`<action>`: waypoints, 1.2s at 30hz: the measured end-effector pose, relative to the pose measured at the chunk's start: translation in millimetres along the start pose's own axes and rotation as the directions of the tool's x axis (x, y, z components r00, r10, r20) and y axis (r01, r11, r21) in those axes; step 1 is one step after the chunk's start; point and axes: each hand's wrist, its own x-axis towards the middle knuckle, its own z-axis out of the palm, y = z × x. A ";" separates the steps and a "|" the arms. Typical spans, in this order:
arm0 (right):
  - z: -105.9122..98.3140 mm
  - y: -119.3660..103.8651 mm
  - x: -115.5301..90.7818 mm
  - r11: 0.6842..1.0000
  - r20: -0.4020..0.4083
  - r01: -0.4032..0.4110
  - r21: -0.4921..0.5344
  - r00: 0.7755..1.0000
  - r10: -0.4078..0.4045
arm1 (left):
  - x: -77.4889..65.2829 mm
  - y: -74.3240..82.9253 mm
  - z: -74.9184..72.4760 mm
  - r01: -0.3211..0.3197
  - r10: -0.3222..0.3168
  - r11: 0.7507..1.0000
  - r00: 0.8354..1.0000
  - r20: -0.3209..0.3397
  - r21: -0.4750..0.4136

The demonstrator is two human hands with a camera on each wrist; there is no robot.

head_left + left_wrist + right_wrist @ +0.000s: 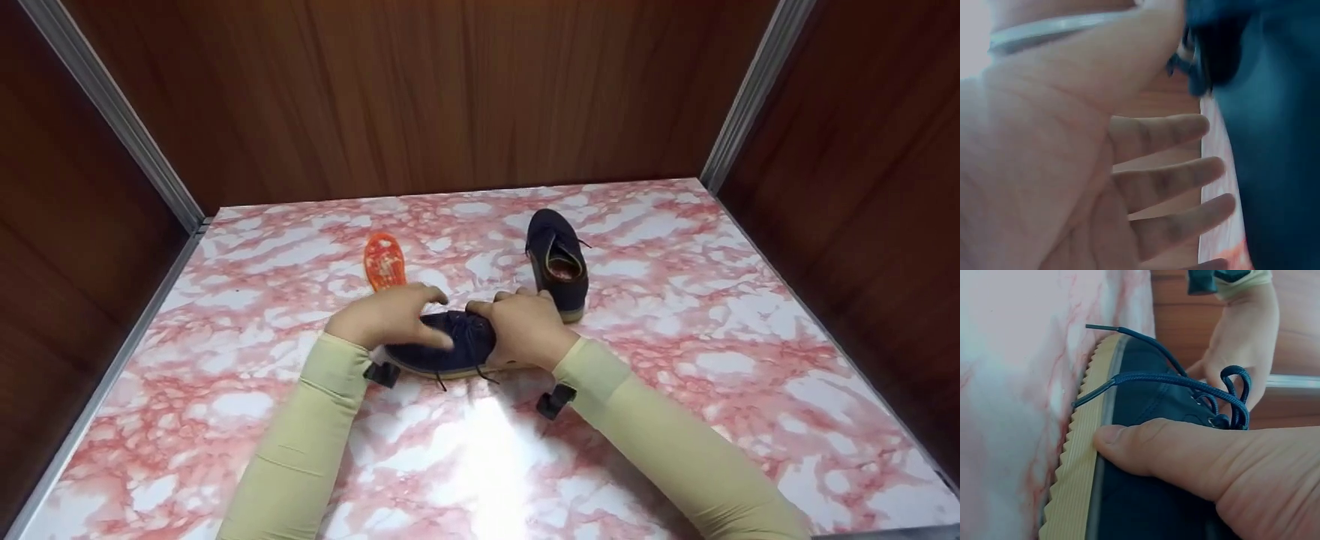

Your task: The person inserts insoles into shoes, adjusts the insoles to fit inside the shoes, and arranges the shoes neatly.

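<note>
A dark navy lace-up shoe [416,358] lies sideways on the table, toe to the left. My right hand [529,330] grips it around the heel end. In the right wrist view, the thumb [1145,447] presses on the shoe's side just above its ridged tan sole [1075,478]. Blue laces [1168,382] hang loose over that side. My left hand [394,316] hovers at the toe end, thumb apart from the fingers. The left wrist view shows its fingers [1168,180] extended beside the shoe [1280,163], with nothing in the palm.
A matching dark shoe [551,223] stands behind my right hand, toe pointing away. An orange insole [383,255] lies behind my left hand, its near end hidden. Brown wood-look panels [450,97] enclose the back and sides of the red-and-white marbled table [247,315].
</note>
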 end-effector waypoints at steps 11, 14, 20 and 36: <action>-0.4 -1.0 -1.9 0.998 -0.003 -0.052 0.017 0.999 0.052 | 15.5 25.5 32.9 -0.083 0.079 0.987 0.996 0.034 0.136; -1.2 -4.0 -1.1 0.998 0.013 -0.067 0.017 0.998 0.067 | 14.4 28.5 35.6 -0.076 0.074 0.981 0.997 0.021 0.179; 0.3 -13.5 0.9 0.998 0.022 -0.053 0.017 0.998 0.052 | 4.7 25.7 36.5 -0.034 0.032 0.983 0.999 0.013 0.182; -2.9 -7.1 0.2 0.998 0.040 -0.058 0.014 0.998 0.057 | 12.0 31.4 37.3 -0.007 0.003 0.984 1.000 0.021 0.177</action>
